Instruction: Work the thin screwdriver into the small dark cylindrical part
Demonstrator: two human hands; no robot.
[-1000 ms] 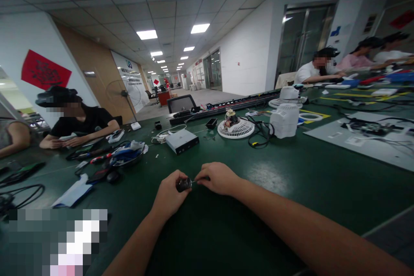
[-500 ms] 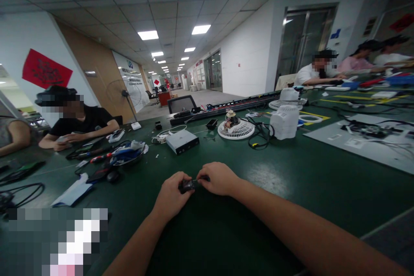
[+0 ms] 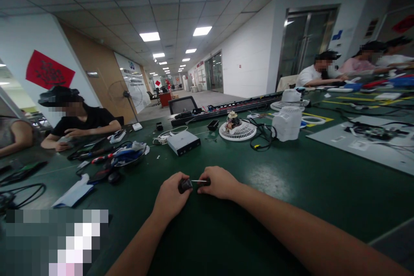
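Observation:
Low over the green table, my left hand (image 3: 170, 194) is closed around a small dark boxy part (image 3: 185, 186); the fingers cover much of it, and its exact kind is unclear. My right hand (image 3: 220, 182) pinches a thin screwdriver (image 3: 199, 181) with a dark handle. Its bright metal shaft points left and its tip meets the upper right side of the dark part, though I cannot tell whether it sits in a screw. Beyond my hands lies a silver-and-black optical drive (image 3: 183, 141).
A white fan grille with its motor (image 3: 237, 130), a white plastic housing (image 3: 286, 123) and a small black tray (image 3: 213, 125) stand farther back. Tools and a blue cloth (image 3: 129, 153) lie left. A large grey panel (image 3: 365, 140) is at right. Co-workers sit on both sides.
My right hand has shifted slightly right and down, and more of the screwdriver's shaft shows between my hands. The dark part has turned a little in my left hand.

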